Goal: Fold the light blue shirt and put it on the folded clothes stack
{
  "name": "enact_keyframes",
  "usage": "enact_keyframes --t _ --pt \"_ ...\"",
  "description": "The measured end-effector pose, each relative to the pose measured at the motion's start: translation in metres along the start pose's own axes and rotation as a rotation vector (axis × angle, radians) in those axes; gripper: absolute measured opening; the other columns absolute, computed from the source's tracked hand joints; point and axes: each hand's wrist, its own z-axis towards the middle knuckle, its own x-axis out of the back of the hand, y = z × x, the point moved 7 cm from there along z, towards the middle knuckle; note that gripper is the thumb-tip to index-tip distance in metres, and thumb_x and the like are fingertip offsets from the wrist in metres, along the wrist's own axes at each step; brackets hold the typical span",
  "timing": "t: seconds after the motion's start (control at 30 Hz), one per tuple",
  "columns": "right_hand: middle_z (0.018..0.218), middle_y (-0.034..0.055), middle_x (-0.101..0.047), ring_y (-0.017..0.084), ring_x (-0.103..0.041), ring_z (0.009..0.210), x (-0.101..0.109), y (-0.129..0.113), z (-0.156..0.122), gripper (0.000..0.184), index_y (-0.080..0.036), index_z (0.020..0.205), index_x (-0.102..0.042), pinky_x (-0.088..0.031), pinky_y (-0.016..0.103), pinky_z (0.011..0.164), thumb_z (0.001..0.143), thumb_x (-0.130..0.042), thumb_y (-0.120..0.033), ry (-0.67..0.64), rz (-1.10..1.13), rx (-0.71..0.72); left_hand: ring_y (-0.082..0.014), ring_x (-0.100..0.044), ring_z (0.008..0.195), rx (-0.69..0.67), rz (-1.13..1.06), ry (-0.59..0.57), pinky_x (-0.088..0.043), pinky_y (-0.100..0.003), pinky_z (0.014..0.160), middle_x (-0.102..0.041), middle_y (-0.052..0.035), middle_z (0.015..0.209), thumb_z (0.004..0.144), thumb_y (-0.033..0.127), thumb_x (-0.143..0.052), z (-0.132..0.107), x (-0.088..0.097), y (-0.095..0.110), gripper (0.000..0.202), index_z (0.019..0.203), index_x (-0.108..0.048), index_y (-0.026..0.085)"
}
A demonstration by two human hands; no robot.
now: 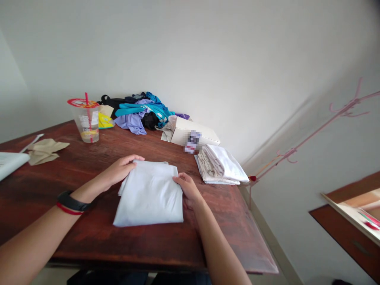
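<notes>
A folded white cloth (150, 194) lies on the brown wooden table in front of me, its layers slightly uneven along the left side. At its far left corner my left hand (123, 170) grips the edge, thumb on top and fingers stretched along the back edge. My right hand (188, 190) is closed on the right edge, with the thumb over the cloth and the other fingers partly hidden beneath it. To the right, a stack of folded white fabric (222, 164) rests near the table's side.
A plastic cup (88, 126) with a red straw stands at the left, near crumpled brown paper (46, 151). Heaped clothes (142, 111) lie against the wall beside a white box (194, 132). A pink coat rack (314, 134) leans beyond the table's right edge (258, 229).
</notes>
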Motion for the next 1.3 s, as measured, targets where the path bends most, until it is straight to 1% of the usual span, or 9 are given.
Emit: enact_keyframes --t 0.1,0.23,0.4,0.6,0.73,0.93,1.07,1.17,1.3 --pt "0.062 -0.0078 -0.054 0.012 -0.047 0.053 0.003 0.005 0.004 0.029 -0.022 0.086 -0.051 -0.035 0.024 0.054 0.072 -0.075 -0.033 0.049 -0.281 0.031 -0.0314 -0.066 0.117 0.024 0.201 -0.026 -0.048 -0.038 0.102 -0.068 -0.0102 0.135 0.079 0.047 -0.052 0.008 -0.003 -0.024 0.058 0.127 -0.066 0.019" --pt "0.057 -0.0089 -0.05 0.012 -0.045 0.053 0.006 0.002 0.009 0.016 -0.022 0.086 -0.052 -0.032 0.024 0.056 0.082 -0.066 -0.025 0.093 -0.65 0.16 -0.0338 -0.07 0.11 0.061 0.379 -0.041 -0.051 -0.039 0.096 -0.067 -0.0144 0.136 0.082 0.05 -0.052 0.01 -0.004 -0.041 0.065 0.138 -0.058 0.017" --pt "0.071 -0.0015 -0.064 0.017 -0.06 0.068 0.007 -0.007 0.002 0.01 -0.021 0.094 -0.059 -0.038 0.027 0.065 0.087 -0.064 -0.026 0.1 -0.827 0.217 -0.0417 -0.066 0.116 0.153 0.546 0.0 -0.049 -0.046 0.094 -0.07 -0.0218 0.126 0.091 0.064 -0.045 0.002 0.003 -0.034 0.075 0.147 -0.048 0.014" --pt "0.085 0.0059 -0.074 0.023 -0.068 0.081 0.01 -0.02 -0.008 0.021 -0.019 0.109 -0.064 -0.042 0.03 0.071 0.091 -0.061 -0.03 0.17 -0.906 0.24 -0.0386 -0.069 0.11 0.117 0.568 0.038 -0.051 -0.042 0.087 -0.074 -0.0149 0.116 0.091 0.07 -0.044 -0.006 0.001 -0.016 0.075 0.15 -0.047 0.024" --pt "0.096 0.0081 -0.077 0.025 -0.071 0.09 0.013 -0.029 -0.011 0.023 -0.019 0.111 -0.065 -0.045 0.032 0.078 0.093 -0.057 -0.03 0.236 -0.882 0.298 -0.043 -0.067 0.112 0.198 0.627 0.083 -0.05 -0.047 0.086 -0.071 -0.019 0.12 0.091 0.074 -0.038 -0.009 0.001 -0.017 0.081 0.152 -0.045 0.021" --pt "0.102 0.0108 -0.074 0.026 -0.069 0.092 0.02 -0.027 -0.007 0.032 -0.017 0.114 -0.064 -0.05 0.035 0.085 0.086 -0.064 -0.032 0.279 -0.874 0.318 -0.0374 -0.067 0.112 0.129 0.424 0.055 -0.048 -0.042 0.095 -0.073 -0.0145 0.113 0.089 0.068 -0.048 -0.003 -0.002 -0.022 0.083 0.152 -0.043 0.014" --pt "0.122 0.0165 -0.068 0.028 -0.067 0.105 0.025 -0.021 -0.002 0.056 -0.013 0.127 -0.06 -0.051 0.037 0.091 0.08 -0.073 -0.04 0.268 -0.815 0.296 -0.0308 -0.073 0.082 0.195 0.191 -0.047 -0.053 -0.033 0.065 -0.074 -0.0106 0.098 0.081 0.068 -0.061 -0.006 -0.01 -0.021 0.096 0.155 -0.036 0.012" --pt "0.116 0.0156 -0.071 0.029 -0.067 0.107 0.028 -0.015 0.002 0.069 -0.012 0.138 -0.055 -0.051 0.039 0.093 0.078 -0.075 -0.042 0.232 -0.807 0.216 -0.0211 -0.061 0.049 0.302 0.019 -0.108 -0.04 -0.027 0.041 -0.073 -0.0073 0.089 0.079 0.062 -0.068 -0.012 -0.017 -0.019 0.108 0.161 -0.018 0.013" --pt "0.107 0.0106 -0.073 0.027 -0.069 0.1 0.029 -0.011 0.004 0.069 -0.015 0.137 -0.057 -0.052 0.038 0.089 0.076 -0.077 -0.042 0.176 -0.763 0.173 -0.0199 -0.063 0.051 0.252 -0.06 -0.142 -0.04 -0.026 0.041 -0.074 -0.0115 0.102 0.077 0.057 -0.073 -0.011 -0.023 -0.017 0.11 0.163 -0.018 0.019"
